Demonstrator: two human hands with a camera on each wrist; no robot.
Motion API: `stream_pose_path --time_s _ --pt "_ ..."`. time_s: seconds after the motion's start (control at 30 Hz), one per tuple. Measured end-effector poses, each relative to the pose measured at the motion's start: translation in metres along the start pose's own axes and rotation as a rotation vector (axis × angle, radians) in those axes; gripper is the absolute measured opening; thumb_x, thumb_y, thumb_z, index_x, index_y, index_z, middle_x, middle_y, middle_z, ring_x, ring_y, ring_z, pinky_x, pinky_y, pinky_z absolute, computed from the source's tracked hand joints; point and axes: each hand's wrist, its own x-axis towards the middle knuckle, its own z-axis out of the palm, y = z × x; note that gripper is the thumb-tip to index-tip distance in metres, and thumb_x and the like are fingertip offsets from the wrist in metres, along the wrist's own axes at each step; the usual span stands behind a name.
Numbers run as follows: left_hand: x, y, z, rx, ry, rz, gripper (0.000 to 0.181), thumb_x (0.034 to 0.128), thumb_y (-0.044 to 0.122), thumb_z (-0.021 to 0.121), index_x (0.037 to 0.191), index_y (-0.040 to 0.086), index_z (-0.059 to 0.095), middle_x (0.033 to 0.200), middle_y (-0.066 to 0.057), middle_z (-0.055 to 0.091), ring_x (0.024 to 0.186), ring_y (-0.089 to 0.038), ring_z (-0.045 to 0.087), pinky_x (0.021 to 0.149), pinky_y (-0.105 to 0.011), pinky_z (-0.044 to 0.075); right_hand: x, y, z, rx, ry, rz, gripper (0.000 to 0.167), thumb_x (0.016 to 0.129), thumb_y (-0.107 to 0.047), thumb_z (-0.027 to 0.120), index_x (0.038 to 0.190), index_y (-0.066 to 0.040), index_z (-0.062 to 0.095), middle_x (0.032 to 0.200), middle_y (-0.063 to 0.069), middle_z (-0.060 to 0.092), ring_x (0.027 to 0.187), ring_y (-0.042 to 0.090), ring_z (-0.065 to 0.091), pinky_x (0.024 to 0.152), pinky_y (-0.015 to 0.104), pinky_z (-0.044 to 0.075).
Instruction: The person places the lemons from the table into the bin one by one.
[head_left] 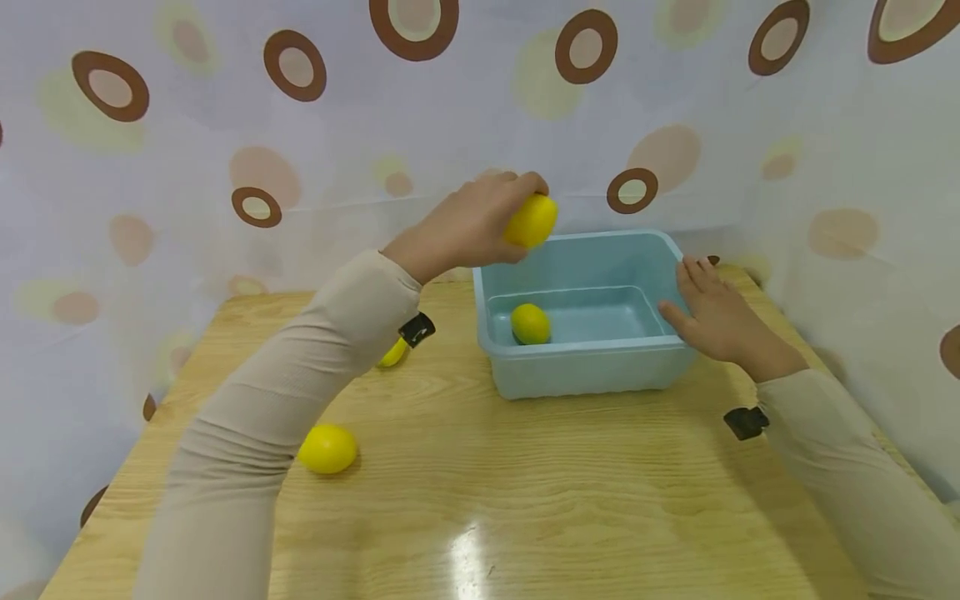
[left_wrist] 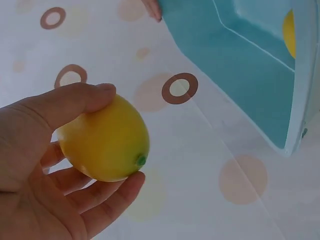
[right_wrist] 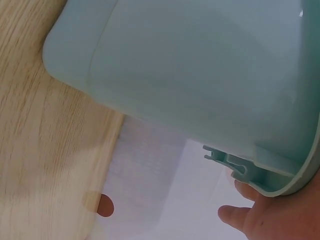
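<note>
A yellow lemon [head_left: 532, 221] is gripped by my left hand [head_left: 480, 218], held in the air above the left back rim of a light blue bin [head_left: 592, 368]. In the left wrist view, thumb and fingers curl round the lemon [left_wrist: 107, 140], whose green tip shows. Another lemon [head_left: 530, 323] lies inside the bin at its left. My right hand [head_left: 712, 317] rests on the bin's right rim with its fingers fairly straight. The right wrist view shows that hand [right_wrist: 280, 215] at the rim, partly cut off, beside the bin's outer wall [right_wrist: 175, 75].
On the wooden table [head_left: 525, 483], a lemon [head_left: 327, 448] lies left of the bin, beside my left sleeve. Farther back, one more lemon [head_left: 392, 353] is partly hidden by that forearm. A patterned cloth [head_left: 465, 108] hangs behind the table and along its sides.
</note>
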Motion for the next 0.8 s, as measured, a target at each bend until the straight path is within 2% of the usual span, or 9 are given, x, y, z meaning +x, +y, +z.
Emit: stream_pose_path --time_s 0.17,0.27,0.47,0.8 --pt "0.014 0.000 -0.005 0.021 0.066 0.015 0.060 0.0863 0.025 0.071 0.138 0.015 0.041 0.132 -0.005 0.052 0.114 -0.022 0.051 0.097 -0.035 0.043 0.001 -0.005 -0.001 -0.010 -0.003 -0.006 0.076 0.104 -0.043 0.025 0.145 0.016 -0.001 0.152 0.035 -0.009 0.140 0.049 -0.012 0.109 0.067 0.003" --pt "0.022 0.000 -0.008 -0.002 0.086 0.029 0.060 0.0864 0.026 0.070 0.138 0.017 0.041 0.133 -0.002 0.052 0.115 -0.020 0.050 0.098 -0.031 0.041 0.000 -0.005 -0.003 -0.019 0.000 -0.012 0.075 0.104 -0.041 0.025 0.144 0.018 0.000 0.151 0.037 -0.008 0.140 0.050 -0.011 0.109 0.066 0.004" --pt "0.040 0.003 -0.006 -0.082 0.057 0.033 0.061 0.0862 0.026 0.071 0.139 0.017 0.042 0.137 0.002 0.051 0.119 -0.016 0.047 0.101 -0.024 0.036 -0.002 -0.005 -0.004 -0.005 0.003 -0.012 0.076 0.104 -0.041 0.025 0.143 0.019 0.000 0.150 0.038 -0.008 0.139 0.051 -0.011 0.110 0.064 0.003" --pt "0.072 -0.004 0.018 -0.270 0.013 0.068 0.060 0.0854 0.023 0.073 0.137 0.013 0.043 0.132 -0.001 0.053 0.114 -0.017 0.048 0.095 -0.020 0.039 -0.001 -0.006 -0.002 0.015 0.024 -0.035 0.077 0.104 -0.043 0.026 0.143 0.020 0.003 0.150 0.039 -0.003 0.139 0.052 -0.008 0.111 0.064 0.004"
